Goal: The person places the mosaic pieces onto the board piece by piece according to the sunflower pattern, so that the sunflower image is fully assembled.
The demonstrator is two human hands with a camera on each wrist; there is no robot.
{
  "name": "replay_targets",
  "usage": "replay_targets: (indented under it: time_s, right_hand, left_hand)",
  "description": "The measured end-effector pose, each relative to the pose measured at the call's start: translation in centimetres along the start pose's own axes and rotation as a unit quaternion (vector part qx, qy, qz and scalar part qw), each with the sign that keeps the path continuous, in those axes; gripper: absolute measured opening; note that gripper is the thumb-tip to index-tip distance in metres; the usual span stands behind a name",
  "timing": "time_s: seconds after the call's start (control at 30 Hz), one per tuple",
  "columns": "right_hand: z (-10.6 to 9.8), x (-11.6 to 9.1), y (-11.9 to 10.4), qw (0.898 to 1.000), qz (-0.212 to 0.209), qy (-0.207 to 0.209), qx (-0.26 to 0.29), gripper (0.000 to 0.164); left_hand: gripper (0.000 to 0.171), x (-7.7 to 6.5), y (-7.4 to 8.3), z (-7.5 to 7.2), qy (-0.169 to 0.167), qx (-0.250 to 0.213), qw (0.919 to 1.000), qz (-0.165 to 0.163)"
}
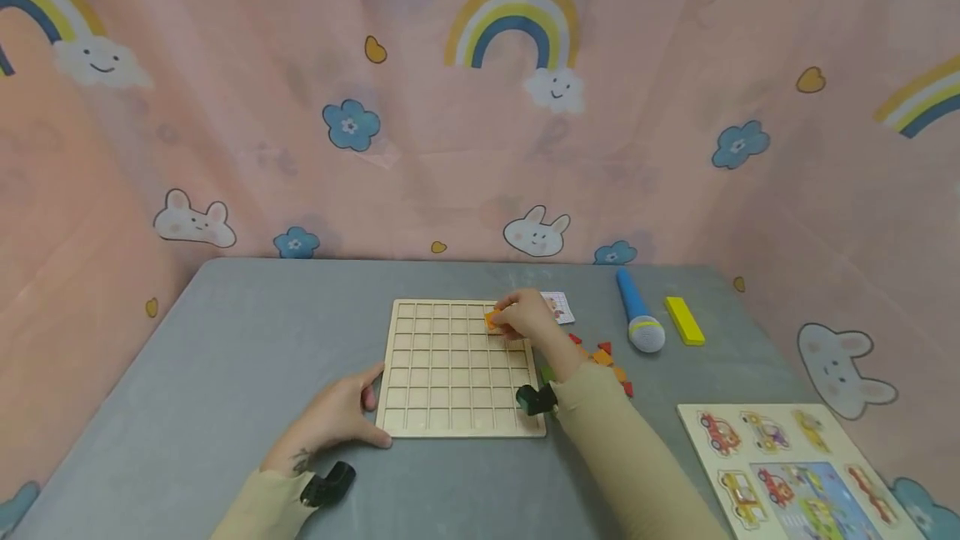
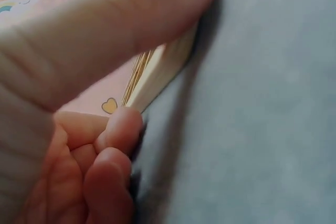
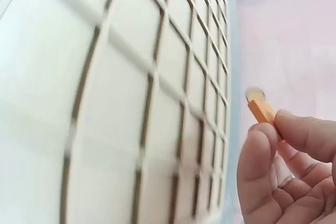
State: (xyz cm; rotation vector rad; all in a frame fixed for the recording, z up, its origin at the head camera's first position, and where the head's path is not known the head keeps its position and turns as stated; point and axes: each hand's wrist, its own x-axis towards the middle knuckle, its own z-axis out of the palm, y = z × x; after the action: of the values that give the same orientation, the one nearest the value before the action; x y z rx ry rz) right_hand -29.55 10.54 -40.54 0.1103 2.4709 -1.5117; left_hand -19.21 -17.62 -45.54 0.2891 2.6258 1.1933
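An orange piece [image 3: 261, 112] is pinched between the thumb and fingertips of my right hand [image 1: 527, 317], over the far right part of a pale wooden grid board [image 1: 450, 368]. In the right wrist view the piece stands up above the fingertips, with the board's raised grid lines beside it. My left hand [image 1: 335, 412] rests at the board's left edge, its extended thumb by the near corner and its index finger farther up the side. The left wrist view shows the thumb [image 2: 131, 17] across the board's edge and other fingers bent beside it.
Right of the board lie several red and orange pieces [image 1: 602, 357], partly behind the right forearm, and a small printed card [image 1: 558, 307]. Farther right are a blue toy microphone [image 1: 634, 300], a yellow block [image 1: 685, 321] and a picture puzzle board [image 1: 708, 450].
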Motion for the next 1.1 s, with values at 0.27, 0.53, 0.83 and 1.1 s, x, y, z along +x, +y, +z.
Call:
replay_targets:
  time_s: [0.27,0.53,0.83,1.1]
  right_hand:
    - [3.6,1.1,-0.3,0.996,0.049,-0.017,0.076,0.015]
    - [5.0,2.4,0.1,0.997,0.062,0.017,0.041,0.012]
    - [5.8,2.2,-0.7,0.997,0.016,0.026,-0.073,0.004]
    - [1.8,1.6,-1.3,0.971,-0.033,0.03,-0.233,0.015]
  left_hand:
    - [0.12,0.7,0.3,0.1,-0.033,-0.018,0.9993,-0.009]
    - [0.123,1.2,0.4,-0.3,-0.042,-0.017,0.9989,-0.014]
    - [0.123,1.3,0.4,-0.7,-0.044,-0.038,0.9979,-0.029]
    - [0.123,1.1,0.2,-1.0,-0.038,-0.033,0.9978,-0.042]
